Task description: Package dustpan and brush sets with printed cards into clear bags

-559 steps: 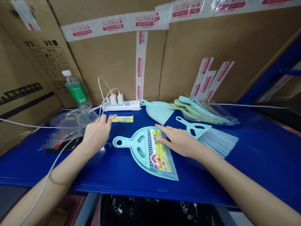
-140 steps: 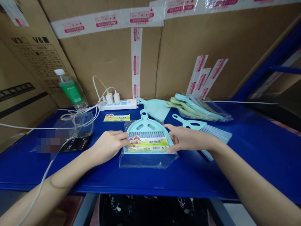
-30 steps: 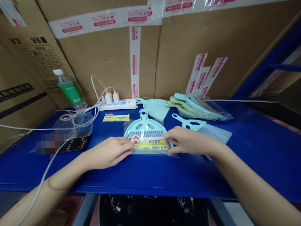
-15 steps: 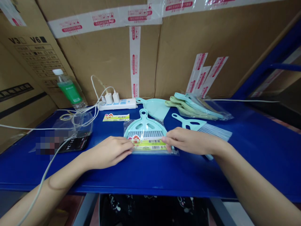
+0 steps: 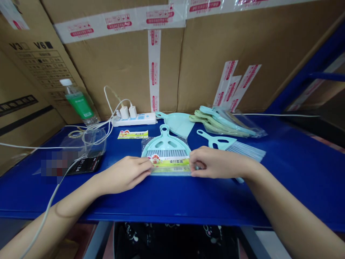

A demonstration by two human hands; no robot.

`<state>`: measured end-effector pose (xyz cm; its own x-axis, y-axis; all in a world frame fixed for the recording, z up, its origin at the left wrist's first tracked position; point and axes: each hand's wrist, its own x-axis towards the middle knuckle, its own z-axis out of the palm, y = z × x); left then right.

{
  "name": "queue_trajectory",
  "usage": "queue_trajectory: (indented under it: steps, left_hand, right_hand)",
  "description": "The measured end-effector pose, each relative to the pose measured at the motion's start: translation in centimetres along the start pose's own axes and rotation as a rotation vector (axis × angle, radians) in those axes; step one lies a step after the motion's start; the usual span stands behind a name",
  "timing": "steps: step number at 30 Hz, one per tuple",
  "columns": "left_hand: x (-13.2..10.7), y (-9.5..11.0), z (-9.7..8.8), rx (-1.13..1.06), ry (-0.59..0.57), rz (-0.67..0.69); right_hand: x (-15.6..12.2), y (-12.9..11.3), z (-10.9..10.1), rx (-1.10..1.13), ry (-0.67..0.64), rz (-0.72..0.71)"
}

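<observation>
In front of me lies a clear plastic bag (image 5: 185,173) holding a light-blue dustpan (image 5: 164,133) and a small brush with grey bristles (image 5: 167,153). A printed card label (image 5: 170,161) with a mushroom-house picture covers the bag's near part. My left hand (image 5: 128,174) is closed at the bag's left edge, fingertips pinching the plastic beside the card. At the opposite edge, my right hand (image 5: 206,162) is closed with curled fingers on the bag's lower right corner. Beyond that hand lies a loose blue brush (image 5: 222,142), its bristles partly hidden behind the wrist.
Behind the bag lies another blue dustpan (image 5: 176,123). Bagged green and blue pieces (image 5: 226,122) are piled to its right. A spare card label (image 5: 133,134), a power strip (image 5: 135,119) with cables, a bottle (image 5: 79,102) and a phone (image 5: 85,165) occupy the left side.
My right hand has shifted slightly, its fingers curling from lying over the card's right end to a grip at the bag's corner. The left hand has stayed in place.
</observation>
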<state>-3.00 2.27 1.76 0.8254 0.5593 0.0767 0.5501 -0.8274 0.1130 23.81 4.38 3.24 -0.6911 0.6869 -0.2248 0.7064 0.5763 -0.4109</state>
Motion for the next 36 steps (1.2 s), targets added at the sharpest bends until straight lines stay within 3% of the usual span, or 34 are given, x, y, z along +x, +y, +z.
queue_trajectory:
  steps: [36]
  left_hand:
    - [-0.06,0.13,0.07,-0.019,0.01,-0.033]
  right_hand:
    - [0.14,-0.17,0.15,0.013,0.024,0.007]
